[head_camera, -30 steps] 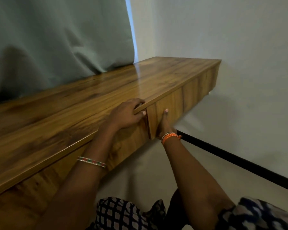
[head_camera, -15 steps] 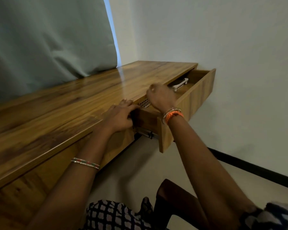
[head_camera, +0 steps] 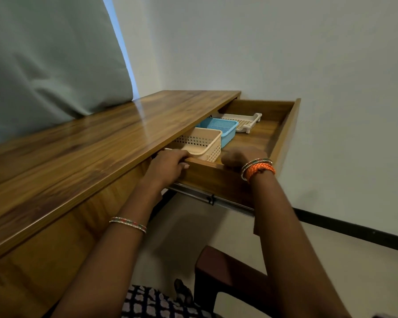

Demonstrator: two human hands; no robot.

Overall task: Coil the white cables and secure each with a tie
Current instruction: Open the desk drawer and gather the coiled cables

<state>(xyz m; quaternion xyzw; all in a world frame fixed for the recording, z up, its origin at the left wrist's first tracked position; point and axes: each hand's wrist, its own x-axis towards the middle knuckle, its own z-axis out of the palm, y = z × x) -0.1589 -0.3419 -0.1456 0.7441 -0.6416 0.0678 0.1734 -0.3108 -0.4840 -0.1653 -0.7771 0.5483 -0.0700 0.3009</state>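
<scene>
Wooden desk [head_camera: 83,161] with a glossy brown top fills the left of the view, running along a pale wall [head_camera: 308,53]; a grey-green curtain [head_camera: 44,60] hangs behind it and bunches on the desk's far edge; a dark skirting strip [head_camera: 354,228] runs along the wall's foot at the right; a dark brown chair [head_camera: 230,271] shows low in the middle, beside a piece of checked cloth [head_camera: 147,304]; the desk's drawer [head_camera: 283,136] stands pulled well out on a metal runner [head_camera: 216,200], its near side wall facing the camera; 3 plastic containers sit in a row inside it, partly under the desk top; nearest is a cream basket [head_camera: 205,145] with a perforated wall, next a blue basket [head_camera: 221,129], farthest a shallow cream tray [head_camera: 241,121] with a slotted floor; nothing can be made out in the visible parts of any of the 3; no white cable or tie can be seen anywhere, and the parts of the drawer under the desk top are hidden; the left hand [head_camera: 168,166] curls its fingers over the drawer's near side wall, touching the cream basket's rim; the right hand [head_camera: 241,157], blurred, reaches over the same wall into the drawer, fingers bent downward out of sight, so whether they hold anything I cannot tell; thin bangles [head_camera: 128,224] circle the left forearm; an orange braided band [head_camera: 260,171] wraps the right wrist.
</scene>
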